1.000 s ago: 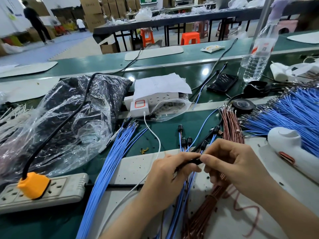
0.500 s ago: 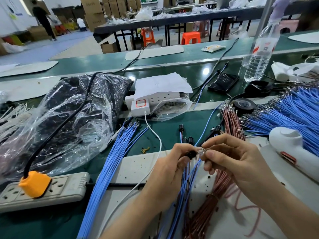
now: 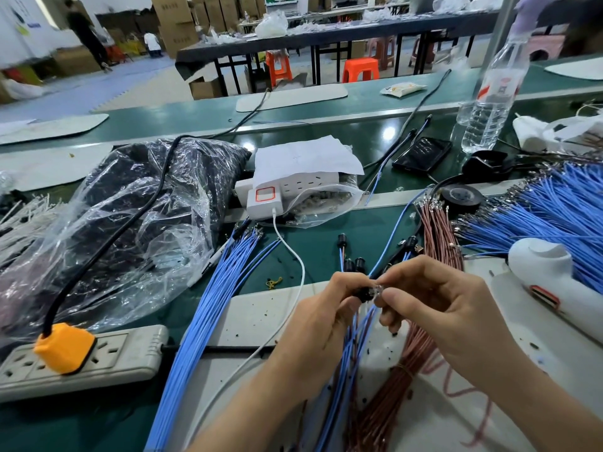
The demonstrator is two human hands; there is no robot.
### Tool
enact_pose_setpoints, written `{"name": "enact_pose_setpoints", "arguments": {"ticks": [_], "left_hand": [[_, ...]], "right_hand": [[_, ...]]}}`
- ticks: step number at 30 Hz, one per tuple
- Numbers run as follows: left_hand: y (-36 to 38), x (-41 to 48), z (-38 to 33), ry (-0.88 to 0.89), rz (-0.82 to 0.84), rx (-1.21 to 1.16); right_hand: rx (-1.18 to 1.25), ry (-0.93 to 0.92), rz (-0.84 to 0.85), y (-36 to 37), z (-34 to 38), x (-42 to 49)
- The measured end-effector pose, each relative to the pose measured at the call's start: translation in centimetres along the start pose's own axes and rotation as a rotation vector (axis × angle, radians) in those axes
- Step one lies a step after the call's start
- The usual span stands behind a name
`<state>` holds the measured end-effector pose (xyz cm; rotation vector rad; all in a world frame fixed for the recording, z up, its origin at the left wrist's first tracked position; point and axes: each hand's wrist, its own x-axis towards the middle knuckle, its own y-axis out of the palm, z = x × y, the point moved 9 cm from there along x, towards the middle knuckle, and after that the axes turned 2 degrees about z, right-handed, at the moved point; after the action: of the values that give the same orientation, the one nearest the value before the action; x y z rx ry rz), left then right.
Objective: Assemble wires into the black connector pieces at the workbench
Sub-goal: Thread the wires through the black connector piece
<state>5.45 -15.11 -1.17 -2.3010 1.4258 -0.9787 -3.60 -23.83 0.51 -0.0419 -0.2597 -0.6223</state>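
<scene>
Fingertips [image 3: 396,296] of the right hand [image 3: 447,311] pinch a small glinting wire terminal [image 3: 378,288], held right at the black connector piece [image 3: 361,293] that the left hand [image 3: 321,318] pinches between thumb and forefinger, above the pale mat [image 3: 261,314]. It looks like a wire is being seated, and the next move calls for a straight, aligned push home. Beyond lie wired connectors [image 3: 354,264], brown wires [image 3: 439,230] and loose blue wires [image 3: 538,210].

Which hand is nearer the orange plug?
Left. The left hand is right of the orange plug, across the blue wires. The right hand is farther right, beyond the left.
</scene>
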Motion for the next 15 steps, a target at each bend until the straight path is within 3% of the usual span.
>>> {"name": "enact_pose_setpoints", "arguments": {"ticks": [9,15], "left_hand": [[-0.25,0.17,-0.5,0.023,-0.019,0.061],[-0.39,0.3,-0.42,0.01,-0.022,0.091]], "right_hand": [[-0.358,-0.11,0.006,0.0,0.91,-0.19],[-0.419,-0.101,-0.028,-0.34,0.68,-0.19]]}}
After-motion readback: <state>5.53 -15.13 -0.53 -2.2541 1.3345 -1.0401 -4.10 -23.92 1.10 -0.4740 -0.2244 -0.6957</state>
